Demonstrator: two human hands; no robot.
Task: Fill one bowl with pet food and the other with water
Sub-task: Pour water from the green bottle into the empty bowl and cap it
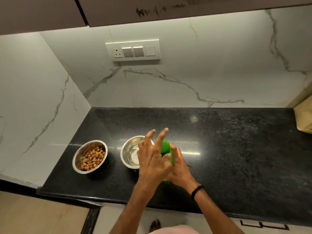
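Two steel bowls stand on the black counter [236, 149]. The left bowl [79, 156] holds brown and tan pet food kibble [92, 158]. The right bowl [128, 152] has a shiny inside; whether it holds water I cannot tell. Just right of it is a green bottle [166, 147], mostly hidden by my hands. My right hand [179, 166] grips its body. My left hand [153, 157] is over its top with thumb and a finger at the green cap and two fingers stretched out, covering part of the right bowl.
A marble wall runs along the left and back, with a switch and socket panel [133, 50] above the bowls. A tan bag [303, 117] sits at the counter's far right edge. Overhead cabinets hang above. The counter's front edge runs below my forearms.
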